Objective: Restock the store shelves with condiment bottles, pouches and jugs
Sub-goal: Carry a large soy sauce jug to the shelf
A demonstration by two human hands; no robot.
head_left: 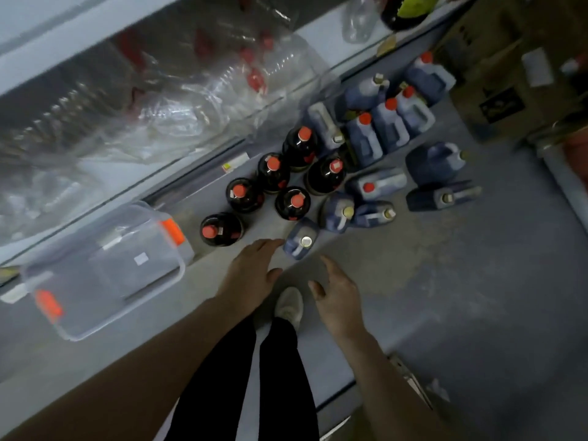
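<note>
Several dark round bottles with red caps (245,195) stand on the grey floor by the shelf base. To their right stand and lie several blue-grey handled jugs (378,183), some with red caps, some with gold caps. The nearest jug (300,238) has a gold cap and stands upright. My left hand (251,275) is spread with straight fingers just left of that jug, fingertips almost touching it. My right hand (337,300) is spread with relaxed fingers below and right of the jug, apart from it. Neither hand holds anything.
A clear plastic bin with orange latches (105,268) sits on the floor at the left. White shelves (47,71) above hold clear wrapped bottles (197,87). Cardboard boxes (502,84) stand at the upper right. My shoe (289,305) and legs are below the hands.
</note>
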